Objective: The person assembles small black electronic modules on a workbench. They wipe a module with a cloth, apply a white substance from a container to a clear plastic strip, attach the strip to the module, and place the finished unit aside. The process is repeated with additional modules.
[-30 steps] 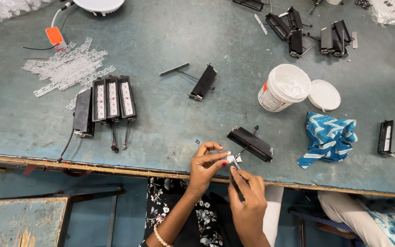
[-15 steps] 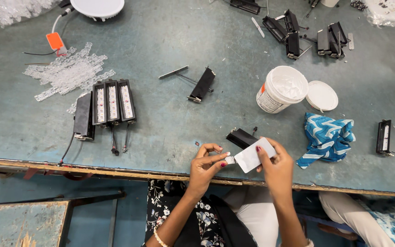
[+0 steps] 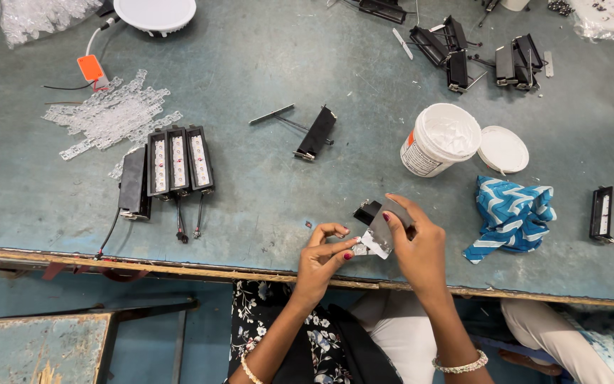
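My right hand (image 3: 421,245) holds a small black light housing (image 3: 378,229) tilted on edge at the front of the bench, its pale metal face turned toward me. My left hand (image 3: 325,252) pinches the lower left corner of that same piece with thumb and fingertips. Both hands hover just above the green bench top (image 3: 264,206) near its front edge. Part of the housing is hidden behind my right fingers.
Three finished black light modules (image 3: 178,162) with leads lie at the left beside a pile of clear lens strips (image 3: 111,115). An open white tub of paste (image 3: 438,139), its lid (image 3: 502,149) and a blue patterned cloth (image 3: 512,213) sit at the right. More black housings (image 3: 477,53) lie at the back.
My right hand has come up from below the bench edge, lifted the black housing off the table and turned it on edge; my left hand stays pinched on its corner.
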